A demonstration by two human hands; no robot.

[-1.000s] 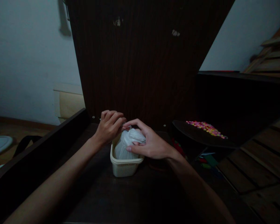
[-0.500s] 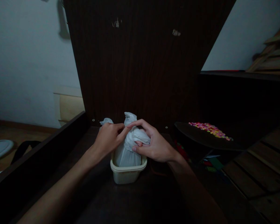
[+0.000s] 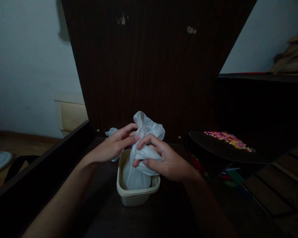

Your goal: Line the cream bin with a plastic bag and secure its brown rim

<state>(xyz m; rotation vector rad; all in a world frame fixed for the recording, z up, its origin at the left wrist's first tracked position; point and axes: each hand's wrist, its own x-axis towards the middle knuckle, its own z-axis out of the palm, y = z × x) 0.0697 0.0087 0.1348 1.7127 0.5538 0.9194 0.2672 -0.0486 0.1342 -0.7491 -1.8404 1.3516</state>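
Note:
A whitish plastic bag [image 3: 137,177] sits partly inside a small cream plastic basket [image 3: 138,192] on the dark wooden surface. Its gathered upper part rises above the rim and is twisted. My right hand [image 3: 167,160] wraps its fingers around the twisted neck of the bag from the right. On the other side, my left hand [image 3: 120,140] pinches the bag's loose top between thumb and fingers. What the bag contains is hidden. Behind my left hand lies another piece of pale plastic [image 3: 111,132], partly covered.
A dark wooden panel [image 3: 149,72] stands upright behind the basket. To the right, a rounded dark shelf [image 3: 201,142] carries many small pink and yellow pieces [image 3: 229,139]. A raised dark edge [image 3: 47,168] runs along the left side.
The bag's top has come loose and now stands taller and wider. My left hand has shifted left, off the knot area. The view has moved slightly, bringing the basket nearer.

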